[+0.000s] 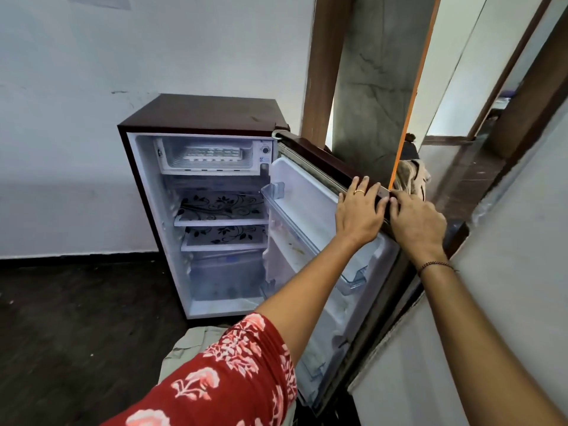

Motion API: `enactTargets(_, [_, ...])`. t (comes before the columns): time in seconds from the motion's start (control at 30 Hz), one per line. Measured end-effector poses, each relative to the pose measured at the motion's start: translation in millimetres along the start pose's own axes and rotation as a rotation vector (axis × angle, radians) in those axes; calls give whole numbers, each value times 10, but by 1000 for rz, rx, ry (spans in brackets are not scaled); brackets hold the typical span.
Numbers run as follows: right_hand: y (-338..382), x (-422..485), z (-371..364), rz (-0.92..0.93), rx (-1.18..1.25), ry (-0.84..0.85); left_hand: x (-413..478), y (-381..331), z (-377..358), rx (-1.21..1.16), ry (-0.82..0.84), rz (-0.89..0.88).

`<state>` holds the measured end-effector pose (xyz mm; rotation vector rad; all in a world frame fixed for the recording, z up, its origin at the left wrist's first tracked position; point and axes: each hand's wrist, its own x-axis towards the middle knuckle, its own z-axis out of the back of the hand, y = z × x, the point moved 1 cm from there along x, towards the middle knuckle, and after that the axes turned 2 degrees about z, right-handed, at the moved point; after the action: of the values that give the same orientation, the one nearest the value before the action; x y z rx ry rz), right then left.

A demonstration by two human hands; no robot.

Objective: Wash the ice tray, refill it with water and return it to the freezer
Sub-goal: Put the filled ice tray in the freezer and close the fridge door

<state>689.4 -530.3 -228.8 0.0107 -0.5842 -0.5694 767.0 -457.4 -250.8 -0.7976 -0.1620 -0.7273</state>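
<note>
A small maroon fridge (199, 113) stands on the floor against the white wall with its door (310, 192) swung wide open to the right. A white ice tray (215, 154) lies in the freezer compartment at the top of the fridge. My left hand (359, 213) rests flat on the door's top edge, fingers spread over it. Just to its right, my right hand (418, 224) grips the same top edge at the outer corner. Neither hand touches the ice tray.
Two glass shelves (221, 219) with black floral print and a clear crisper drawer (226, 279) fill the fridge below the freezer. A wooden door frame (319, 66) and a grey wall stand behind the door. A beige cloth (413, 179) hangs behind it. The floor is dark.
</note>
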Motion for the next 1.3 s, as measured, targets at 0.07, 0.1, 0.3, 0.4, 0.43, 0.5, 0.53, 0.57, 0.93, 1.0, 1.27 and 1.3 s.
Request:
enactTargets(0.07, [8, -20, -6, 6, -8, -11, -37, 17, 1, 0, -14, -14])
enactTargets(0.1, [22, -31, -6, 11, -7, -14, -43, 31, 7, -4, -18, -17])
enactTargets(0.3, [224, -130, 49, -32, -3, 26, -103, 161, 82, -34, -99, -42])
enactTargets(0.4, [376, -188, 105, -12, -15, 107, -173, 250, 173, -47, -131, -54])
enactTargets(0.43, [425, -199, 133, 1, -11, 142, -197, 288, 222, -54, -134, -52])
enactTargets(0.5, [498, -213, 203, 34, 32, 205, -251, 364, 342, -69, -129, -41])
enactTargets(0.53, [531, -215, 231, 54, 66, 230, -280, 406, 410, -79, -121, -35])
enactTargets(0.57, [566, -218, 255, 73, 102, 254, -313, 447, 481, -94, -112, -27])
enactTargets(0.93, [1448, -522, 96, 93, 420, 207, -773, 701, 1354, -17, -48, 160])
enactTargets(1.0, [1665, -570, 56, 134, 459, 183, -867, 777, 1507, -24, -45, 176])
enactTargets(1.27, [2417, -610, -212, 228, 781, 210, -1167, 1115, 2124, 190, -54, 335])
enactTargets(1.3, [2499, -616, -239, 221, 800, 206, -1194, 1149, 2160, 213, -65, 338])
